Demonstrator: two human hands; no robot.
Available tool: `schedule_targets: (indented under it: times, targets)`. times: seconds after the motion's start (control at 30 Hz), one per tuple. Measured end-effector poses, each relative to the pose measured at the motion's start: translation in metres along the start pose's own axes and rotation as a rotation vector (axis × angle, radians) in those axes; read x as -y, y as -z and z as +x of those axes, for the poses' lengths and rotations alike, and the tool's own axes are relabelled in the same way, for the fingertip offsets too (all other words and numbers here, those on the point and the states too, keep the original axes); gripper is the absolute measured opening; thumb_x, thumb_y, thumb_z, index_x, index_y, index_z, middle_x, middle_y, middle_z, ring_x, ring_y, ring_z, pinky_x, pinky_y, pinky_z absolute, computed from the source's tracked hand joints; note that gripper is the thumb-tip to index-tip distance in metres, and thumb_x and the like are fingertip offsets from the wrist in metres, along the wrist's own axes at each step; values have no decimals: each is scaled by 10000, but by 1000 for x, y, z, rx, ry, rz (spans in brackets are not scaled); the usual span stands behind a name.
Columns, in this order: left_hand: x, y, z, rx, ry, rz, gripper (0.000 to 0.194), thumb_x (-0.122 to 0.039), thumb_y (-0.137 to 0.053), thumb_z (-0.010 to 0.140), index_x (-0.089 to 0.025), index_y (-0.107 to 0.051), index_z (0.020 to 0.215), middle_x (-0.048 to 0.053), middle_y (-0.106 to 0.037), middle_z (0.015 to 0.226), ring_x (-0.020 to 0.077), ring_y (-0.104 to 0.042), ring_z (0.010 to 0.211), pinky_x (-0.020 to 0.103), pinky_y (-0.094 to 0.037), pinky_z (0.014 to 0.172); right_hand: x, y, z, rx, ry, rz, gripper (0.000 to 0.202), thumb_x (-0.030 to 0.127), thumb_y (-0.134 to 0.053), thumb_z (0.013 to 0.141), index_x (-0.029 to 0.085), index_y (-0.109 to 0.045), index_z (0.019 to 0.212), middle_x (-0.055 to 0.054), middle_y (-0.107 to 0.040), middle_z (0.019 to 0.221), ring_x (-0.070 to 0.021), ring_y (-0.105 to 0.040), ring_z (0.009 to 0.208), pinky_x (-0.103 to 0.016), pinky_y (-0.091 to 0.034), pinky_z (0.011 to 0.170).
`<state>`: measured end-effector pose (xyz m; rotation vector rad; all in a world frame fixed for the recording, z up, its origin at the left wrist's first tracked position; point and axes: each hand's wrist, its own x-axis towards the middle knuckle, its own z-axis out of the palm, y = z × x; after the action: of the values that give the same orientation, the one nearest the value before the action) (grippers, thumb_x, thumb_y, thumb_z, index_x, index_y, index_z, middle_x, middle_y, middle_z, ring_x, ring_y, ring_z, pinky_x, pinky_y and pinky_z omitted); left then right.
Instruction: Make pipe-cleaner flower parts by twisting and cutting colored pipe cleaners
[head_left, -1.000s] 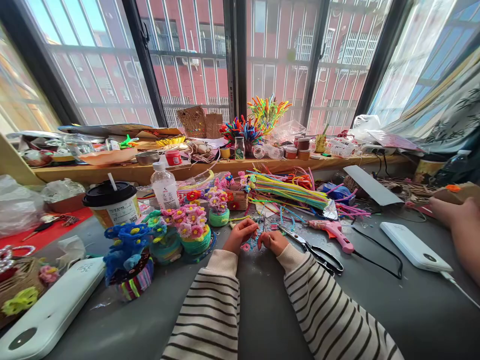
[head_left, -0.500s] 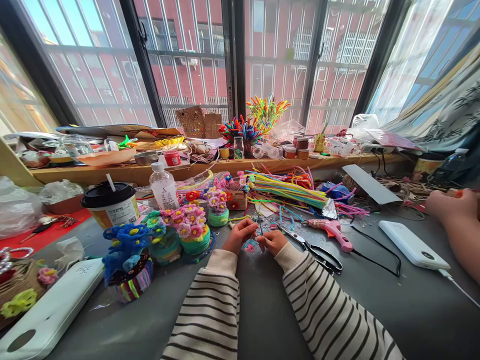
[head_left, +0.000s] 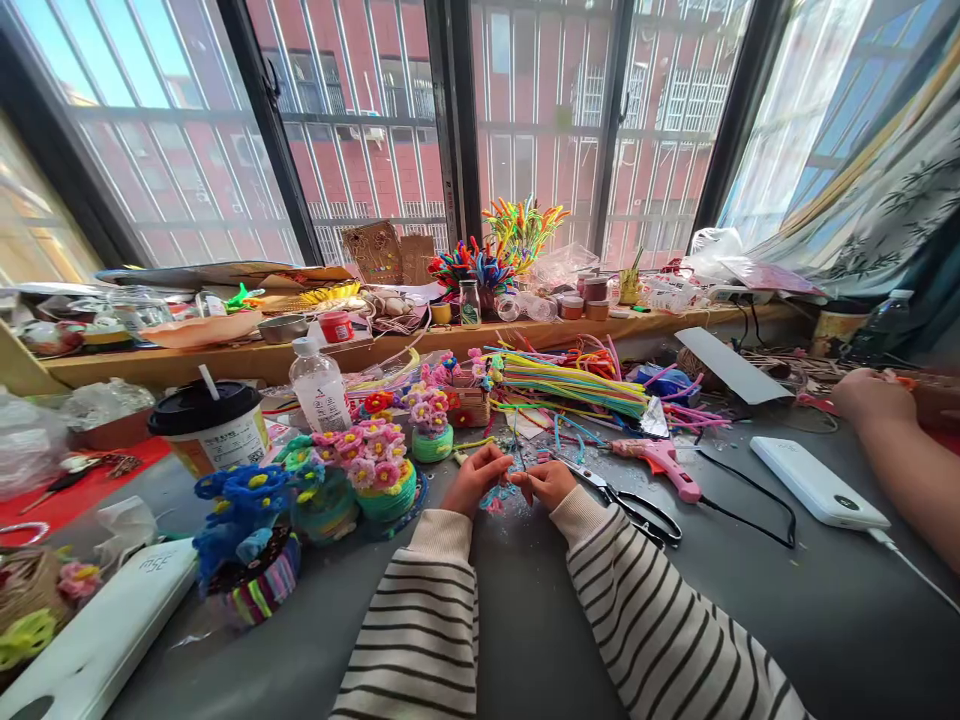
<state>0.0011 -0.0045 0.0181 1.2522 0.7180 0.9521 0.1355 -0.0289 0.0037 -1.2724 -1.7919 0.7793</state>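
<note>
Just above the grey table, my left hand [head_left: 480, 477] and my right hand [head_left: 545, 483] face each other, fingertips pinched close together. Between them runs a thin, dark bluish pipe cleaner [head_left: 517, 430], its upper end sticking up past the fingers; both hands seem to grip it. Below the fingertips lie small blue and pink pipe-cleaner bits [head_left: 495, 498], partly hidden by my left hand. Scissors [head_left: 637, 510] with black handles rest right of my right hand. Left of my left hand stands a green pot of pink pipe-cleaner flowers [head_left: 381, 470].
A pink glue gun [head_left: 664, 465] with a black cord and a white power bank [head_left: 817, 482] lie to the right. Pipe cleaners [head_left: 577, 385] are bundled behind. At left stand a lidded cup [head_left: 214, 425] and a bottle [head_left: 319, 385]. A co-worker's hand [head_left: 874, 400] is far right.
The view has shifted slightly, so most things sit a little further left. My hands keep their pinch, with small finger movements. The co-worker's hand shows more fully at the right.
</note>
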Motion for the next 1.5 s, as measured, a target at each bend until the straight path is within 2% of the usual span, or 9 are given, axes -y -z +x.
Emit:
schedule_targets:
  times: [0.17,0.3,0.43,0.67,0.83,1.0,1.23,1.5]
  targets:
    - [3,1,2,24,-14,43,339,-394,-618,490,-159,-374,505,-67,-416,411,50,-368,406,190,-249,429,-7,0,0,102,40,10,662,693,-228,598,141,-537,400,54,-243,306,-49,-251,332,-203,-195,375]
    - [0,-1,-1,17,3,83,335,-397,-612,503,-159,-376,516,-63,-429,403,43,-340,376,186,-193,391,-5,1,1,60,15,-3,631,680,-276,598,142,-498,355,43,-294,309,-50,-276,339,-204,-222,396]
    - [-3,-2,-4,-1,-1,58,338,-387,-618,502,-159,-369,513,-68,-425,403,39,-337,372,183,-195,388,-3,0,2,8,-18,-8,612,691,-313,563,148,-448,314,34,-321,307,-54,-291,343,-207,-237,402]
    - [-2,-2,-5,53,9,21,294,-320,-624,517,-158,-378,527,-73,-432,404,37,-354,377,180,-212,395,-7,3,3,65,28,13,654,687,-234,605,135,-503,380,51,-256,314,-49,-264,337,-202,-211,385]
    - [3,1,-2,88,24,7,293,-317,-625,521,-151,-383,524,-65,-448,407,43,-378,399,174,-226,407,-7,4,4,-1,-45,-30,592,659,-340,588,146,-430,304,34,-322,307,-52,-303,345,-205,-247,410]
    - [5,0,0,67,44,-45,274,-362,-600,545,-137,-444,550,-60,-448,453,37,-390,427,172,-270,445,-9,0,5,59,-34,37,585,678,-350,555,157,-413,298,20,-370,322,-59,-320,348,-213,-264,421]
    - [6,2,2,29,38,46,287,-343,-605,542,-151,-394,510,-65,-456,403,37,-351,375,182,-217,406,-9,8,5,52,-35,40,672,728,-187,564,151,-484,391,53,-221,327,-57,-247,340,-211,-197,384]
    - [-3,-3,-4,69,64,86,311,-337,-610,529,-151,-365,482,-65,-454,385,36,-360,361,174,-203,389,-4,10,4,32,-27,-18,699,745,-168,542,147,-503,407,45,-243,353,-60,-265,362,-209,-206,398]
